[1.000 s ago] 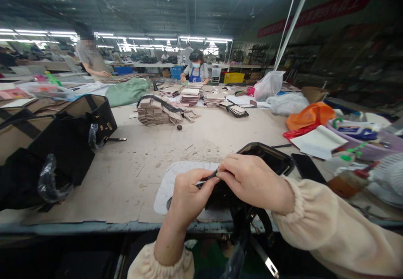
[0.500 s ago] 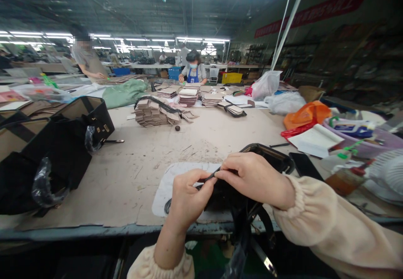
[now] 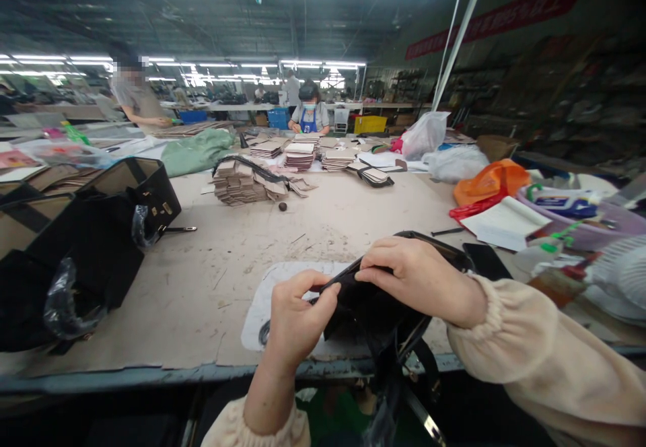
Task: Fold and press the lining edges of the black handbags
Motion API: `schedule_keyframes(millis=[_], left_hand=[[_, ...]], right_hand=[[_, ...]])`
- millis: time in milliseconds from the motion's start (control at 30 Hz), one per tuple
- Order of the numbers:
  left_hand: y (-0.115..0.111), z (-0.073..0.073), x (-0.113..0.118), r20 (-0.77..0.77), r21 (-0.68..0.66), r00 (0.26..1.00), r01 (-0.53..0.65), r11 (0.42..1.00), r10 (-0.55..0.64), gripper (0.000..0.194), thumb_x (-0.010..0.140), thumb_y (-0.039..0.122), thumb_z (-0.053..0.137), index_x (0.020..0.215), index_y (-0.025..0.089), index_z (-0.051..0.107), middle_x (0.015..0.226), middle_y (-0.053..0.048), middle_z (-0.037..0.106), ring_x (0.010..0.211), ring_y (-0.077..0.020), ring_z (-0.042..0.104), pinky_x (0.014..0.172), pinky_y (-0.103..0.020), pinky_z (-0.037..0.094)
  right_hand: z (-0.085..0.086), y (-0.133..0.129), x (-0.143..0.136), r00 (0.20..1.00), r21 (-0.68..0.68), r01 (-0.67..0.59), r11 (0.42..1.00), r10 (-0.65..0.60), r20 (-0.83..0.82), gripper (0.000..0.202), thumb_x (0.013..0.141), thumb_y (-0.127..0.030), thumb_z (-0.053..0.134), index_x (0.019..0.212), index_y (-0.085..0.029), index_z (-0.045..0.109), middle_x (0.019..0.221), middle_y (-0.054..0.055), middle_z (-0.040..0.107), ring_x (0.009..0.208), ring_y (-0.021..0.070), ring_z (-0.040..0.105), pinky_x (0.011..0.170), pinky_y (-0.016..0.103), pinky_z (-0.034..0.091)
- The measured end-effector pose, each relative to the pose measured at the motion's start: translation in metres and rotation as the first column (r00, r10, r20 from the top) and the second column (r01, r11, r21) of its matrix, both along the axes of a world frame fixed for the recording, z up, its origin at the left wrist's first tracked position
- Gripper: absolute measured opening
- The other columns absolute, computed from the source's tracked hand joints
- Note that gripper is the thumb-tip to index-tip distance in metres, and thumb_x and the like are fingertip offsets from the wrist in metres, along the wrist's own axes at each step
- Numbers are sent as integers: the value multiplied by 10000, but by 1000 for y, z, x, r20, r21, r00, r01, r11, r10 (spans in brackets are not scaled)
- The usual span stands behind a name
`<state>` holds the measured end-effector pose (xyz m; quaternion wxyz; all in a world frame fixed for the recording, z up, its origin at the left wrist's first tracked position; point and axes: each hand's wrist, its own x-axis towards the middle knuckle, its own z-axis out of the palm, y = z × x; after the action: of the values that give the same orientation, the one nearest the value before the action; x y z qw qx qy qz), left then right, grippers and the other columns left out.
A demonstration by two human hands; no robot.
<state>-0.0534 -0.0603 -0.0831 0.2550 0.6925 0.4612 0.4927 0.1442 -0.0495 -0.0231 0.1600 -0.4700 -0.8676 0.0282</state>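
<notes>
A black bag (image 3: pixel 358 312) lies at the table's front edge, its strap and a metal-tipped piece hanging over the edge. My left hand (image 3: pixel 297 312) pinches the left end of the bag's rim between thumb and fingers. Further right along the same rim, my right hand (image 3: pixel 408 275) is closed on it, thumb below and fingers on top. Under the bag lies a white sheet (image 3: pixel 257 299) with a dark round item partly covered by my left hand.
Black bags (image 3: pixel 116 231) stand at the left. Stacked brown pieces (image 3: pixel 242 181) lie mid-table. At right are a phone (image 3: pixel 484 262), an open notebook (image 3: pixel 505 221), a purple basket (image 3: pixel 605 231), bottles and a white fan (image 3: pixel 620 275). Two people work across the table.
My right hand has slid slightly right along the rim, away from my left hand, and more of the edge shows between them. The view has shifted slightly.
</notes>
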Motion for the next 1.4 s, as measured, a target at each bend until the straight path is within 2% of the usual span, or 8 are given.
schedule_keyframes(millis=[267, 867, 1000, 1100, 1200, 1300, 1400], left_hand=[[-1, 0, 2, -8, 6, 1000, -6, 1000, 6, 85, 734, 149, 626, 669, 178, 673, 604, 30, 633, 580, -100, 563, 571, -194, 454], [0, 3, 5, -52, -9, 999, -4, 1000, 3, 83, 743, 165, 602, 689, 174, 664, 624, 23, 632, 595, -108, 561, 583, -203, 455], [1, 4, 7, -60, -7, 998, 30, 1000, -30, 112, 761, 161, 593, 816, 178, 689, 734, 3, 672, 667, -123, 588, 639, -219, 471], [1, 3, 9, -95, 4, 992, 81, 997, -81, 143, 795, 232, 616, 905, 200, 702, 771, -7, 671, 706, -133, 590, 662, -235, 458], [-1, 1, 13, -133, 40, 990, 45, 998, -39, 128, 822, 276, 606, 834, 207, 713, 687, -1, 630, 657, -128, 562, 624, -240, 419], [-3, 0, 18, -161, 87, 986, -30, 996, 44, 159, 837, 246, 575, 754, 188, 698, 642, -3, 591, 636, -128, 544, 614, -249, 393], [-4, 0, 22, -164, 120, 984, -55, 991, 75, 173, 835, 221, 565, 712, 177, 678, 621, -2, 572, 633, -129, 540, 615, -250, 385]], right_hand=[[-1, 1, -3, 994, 37, 86, 996, -88, 66, 256, 894, -373, 518, 780, -209, 677, 757, 15, 644, 757, 143, 574, 684, 260, 366], [0, -1, -8, 979, 109, 152, 982, -164, 120, 271, 902, -377, 496, 757, -209, 651, 764, 10, 660, 757, 156, 579, 682, 283, 353], [0, -1, -10, 978, 106, 163, 981, -174, 112, 267, 903, -361, 493, 757, -205, 652, 775, 18, 668, 762, 160, 582, 691, 286, 355], [-1, -2, -12, 977, 98, 168, 981, -179, 119, 261, 905, -351, 488, 762, -207, 652, 778, 19, 666, 780, 165, 584, 698, 287, 355], [-1, -3, -12, 972, 98, 186, 978, -197, 127, 262, 904, -354, 490, 754, -204, 644, 774, 21, 661, 785, 167, 582, 698, 286, 353], [-2, -3, -9, 970, 113, 200, 973, -213, 116, 278, 893, -395, 506, 733, -204, 631, 746, 16, 645, 753, 163, 572, 679, 288, 349], [-2, -2, -4, 982, 108, 176, 978, -183, 55, 271, 860, -423, 556, 707, -205, 607, 706, 1, 615, 715, 151, 553, 657, 279, 351]])
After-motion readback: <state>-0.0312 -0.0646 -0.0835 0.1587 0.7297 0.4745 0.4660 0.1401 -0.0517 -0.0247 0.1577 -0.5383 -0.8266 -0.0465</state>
